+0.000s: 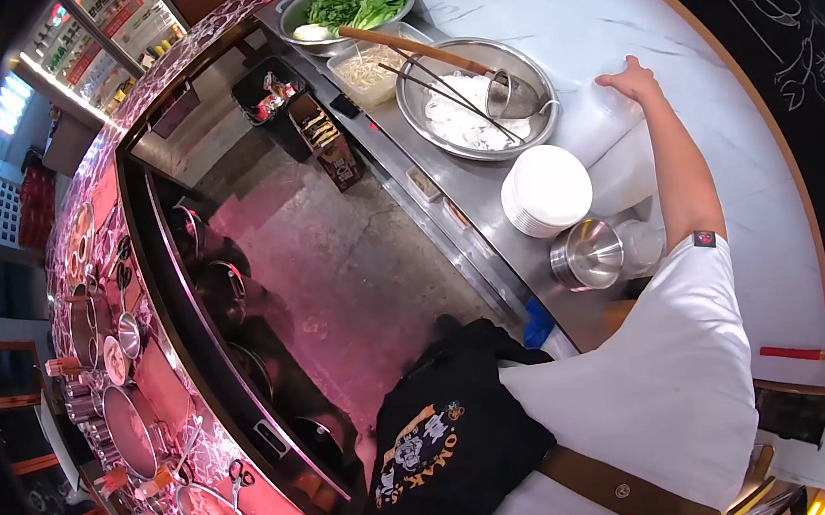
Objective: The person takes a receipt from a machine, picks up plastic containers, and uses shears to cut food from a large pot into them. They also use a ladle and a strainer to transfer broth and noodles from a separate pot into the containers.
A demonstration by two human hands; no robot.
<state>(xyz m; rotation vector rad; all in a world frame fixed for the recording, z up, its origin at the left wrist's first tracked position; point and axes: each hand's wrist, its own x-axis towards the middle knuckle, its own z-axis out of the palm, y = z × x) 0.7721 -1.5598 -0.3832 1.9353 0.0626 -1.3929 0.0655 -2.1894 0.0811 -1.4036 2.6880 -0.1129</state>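
Observation:
My right hand (629, 83) is stretched out along the wall side of the steel counter, its fingers spread at the far end of a stack of translucent plastic containers (609, 129). Nearer to me, a second translucent stack (625, 172) lies beside it. Next to these stands a pile of white round bowls or lids (547, 188). Close by it are stacked steel bowls (591, 253). A large steel basin (416, 123) holds white contents, a strainer with a wooden handle (432, 49) and long chopsticks (461, 94). My left hand is outside the view.
Farther along the counter sit a tub of bean sprouts (365, 71) and a basin of leafy greens (378, 1). A bin (267, 91) and a cardboard box (330, 144) stand on the floor. Opposite runs a curved marbled counter (161, 381) with pots and scissors (241, 478).

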